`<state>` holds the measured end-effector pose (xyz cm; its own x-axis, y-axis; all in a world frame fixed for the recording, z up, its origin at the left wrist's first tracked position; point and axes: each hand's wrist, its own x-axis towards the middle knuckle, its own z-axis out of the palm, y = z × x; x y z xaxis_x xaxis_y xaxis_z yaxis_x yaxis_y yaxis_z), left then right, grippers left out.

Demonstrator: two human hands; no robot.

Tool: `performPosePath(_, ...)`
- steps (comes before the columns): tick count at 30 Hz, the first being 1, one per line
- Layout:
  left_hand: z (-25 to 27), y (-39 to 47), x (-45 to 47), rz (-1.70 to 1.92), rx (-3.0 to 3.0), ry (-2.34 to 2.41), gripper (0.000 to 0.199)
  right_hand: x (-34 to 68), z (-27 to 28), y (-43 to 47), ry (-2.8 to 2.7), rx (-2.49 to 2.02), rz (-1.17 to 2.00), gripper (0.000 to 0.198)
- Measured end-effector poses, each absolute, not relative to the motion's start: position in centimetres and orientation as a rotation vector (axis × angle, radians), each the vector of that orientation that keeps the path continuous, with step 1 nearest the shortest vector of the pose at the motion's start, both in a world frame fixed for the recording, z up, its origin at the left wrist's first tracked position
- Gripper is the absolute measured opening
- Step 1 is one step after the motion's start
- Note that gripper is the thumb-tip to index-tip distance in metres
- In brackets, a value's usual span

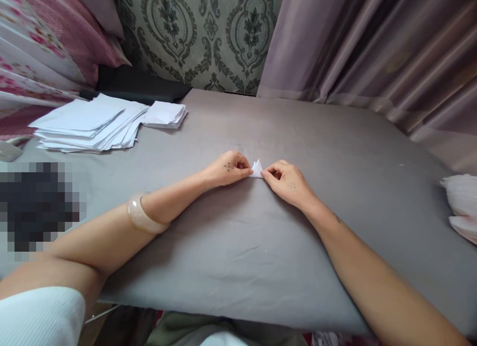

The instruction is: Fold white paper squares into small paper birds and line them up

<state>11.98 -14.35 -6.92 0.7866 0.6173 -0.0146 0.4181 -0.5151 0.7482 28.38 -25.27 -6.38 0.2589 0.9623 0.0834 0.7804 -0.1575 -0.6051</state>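
Observation:
Between my two hands is a small folded piece of white paper (257,170) with a pointed peak, just above or on the grey cloth surface; I cannot tell which. My left hand (231,168) pinches its left edge between thumb and fingers. On the right side, my right hand (286,181) has thumb and fingertips closed on the opposite edge. A pale bangle (143,214) circles my left forearm. The fingertips cover parts of the paper's two ends.
At the back left lies a large stack of white paper sheets (85,122), with a smaller stack of paper squares (164,113) beside it. Behind the grey cloth-covered surface (223,256) are a patterned wall (208,38) and purple curtains (335,48). White fabric (462,202) sits at the right edge.

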Motion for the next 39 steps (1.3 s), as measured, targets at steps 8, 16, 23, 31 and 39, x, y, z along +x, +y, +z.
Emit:
performPosePath(8,-7.0,-14.2,12.2,0.296,2.217,0.747,0.024,28.6,-6.9,-25.2,-1.572,-1.98,0.414,0.016)
performPosePath(16,-6.6,-14.7,12.6,0.292,2.261,0.794,0.018,28.5,-6.9,-25.0,-1.553,-1.996,0.433,0.016)
performPosePath(23,-6.8,-14.6,12.8,0.303,2.323,0.79,0.016,28.3,-6.7,-24.9,-1.548,-2.026,0.447,0.016)
performPosePath(31,-6.7,-14.7,12.8,0.327,2.367,0.803,0.009,28.4,-7.0,-25.0,-1.581,-2.033,0.396,0.015)
performPosePath(39,-7.5,-16.3,12.2,0.477,2.712,0.531,0.022,27.8,-7.5,-25.6,-1.781,-1.88,0.248,0.016)
